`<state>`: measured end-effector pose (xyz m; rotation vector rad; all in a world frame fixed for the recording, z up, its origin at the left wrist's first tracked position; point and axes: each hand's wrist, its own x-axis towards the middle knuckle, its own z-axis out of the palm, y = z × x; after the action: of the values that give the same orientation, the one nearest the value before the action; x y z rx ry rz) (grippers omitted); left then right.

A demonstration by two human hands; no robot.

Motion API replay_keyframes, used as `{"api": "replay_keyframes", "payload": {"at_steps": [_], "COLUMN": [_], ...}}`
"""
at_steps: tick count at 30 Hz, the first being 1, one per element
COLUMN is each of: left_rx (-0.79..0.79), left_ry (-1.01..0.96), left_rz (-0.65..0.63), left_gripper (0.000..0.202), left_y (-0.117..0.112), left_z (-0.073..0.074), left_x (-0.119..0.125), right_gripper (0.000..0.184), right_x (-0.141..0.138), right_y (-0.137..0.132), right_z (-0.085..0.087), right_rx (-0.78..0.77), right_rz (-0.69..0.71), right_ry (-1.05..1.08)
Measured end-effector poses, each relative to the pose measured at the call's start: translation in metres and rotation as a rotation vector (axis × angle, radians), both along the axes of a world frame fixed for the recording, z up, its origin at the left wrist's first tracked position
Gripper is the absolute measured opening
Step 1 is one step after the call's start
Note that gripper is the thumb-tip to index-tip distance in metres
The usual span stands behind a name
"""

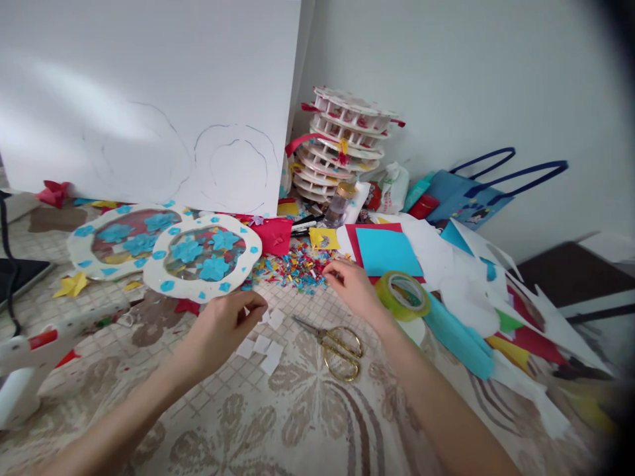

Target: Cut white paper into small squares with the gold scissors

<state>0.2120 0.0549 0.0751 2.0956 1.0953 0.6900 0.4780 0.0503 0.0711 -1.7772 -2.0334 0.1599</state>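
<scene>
My left hand [225, 324] is curled with its fingertips pressed together, just in front of a white ring frame [155, 277] with a clear middle and blue paper flowers. Whatever its fingers hold is hidden. Beside it lie several small white paper squares [261, 344]. My right hand [353, 285] has its fingers pinched at the right edge of a heap of coloured paper bits [297, 268]; anything between them is too small to make out. Gold-handled scissors [340, 350] rest between my forearms, blades pointing to the upper left. A roll of yellow-green tape [403, 295] stands right of my right hand.
A tall white tiered model [342, 142] rises at the back, near a glass jar [340, 205]. A white board [149, 86] leans behind. Blue paper [389, 252], scraps and a blue bag [461, 198] fill the right. A glue gun [44, 347] lies left.
</scene>
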Motion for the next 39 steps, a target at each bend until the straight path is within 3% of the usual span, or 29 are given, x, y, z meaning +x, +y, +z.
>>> {"api": "replay_keyframes", "payload": {"at_steps": [6, 14, 23, 28, 33, 39], "left_rx": [-0.014, -0.005, -0.008, 0.001, -0.005, -0.01], "left_ry": [0.122, 0.156, 0.151, 0.144, 0.142, 0.127], "left_rz": [-0.059, -0.08, -0.083, -0.09, -0.107, -0.113], "left_gripper": [0.014, 0.018, 0.018, 0.018, 0.018, 0.018], "left_y": [-0.001, -0.002, -0.003, -0.003, -0.003, 0.0], "left_z": [-0.003, -0.002, -0.004, -0.006, -0.004, -0.01], "left_x": [0.002, 0.004, 0.003, 0.003, 0.004, 0.003], "right_gripper": [0.014, 0.012, 0.009, 0.008, 0.018, 0.006], "right_x": [-0.013, -0.019, -0.002, 0.005, 0.013, 0.007], "right_y": [0.02, 0.036, 0.038, 0.038, 0.027, 0.005], "right_z": [-0.024, -0.027, -0.019, -0.019, -0.02, -0.025], "right_rx": [-0.043, -0.098, -0.069, -0.037, -0.073, -0.118], "right_rz": [-0.126, -0.187, -0.15, -0.107, -0.058, 0.024], "right_ry": [-0.141, -0.173, 0.027, 0.27, 0.49, 0.457]}}
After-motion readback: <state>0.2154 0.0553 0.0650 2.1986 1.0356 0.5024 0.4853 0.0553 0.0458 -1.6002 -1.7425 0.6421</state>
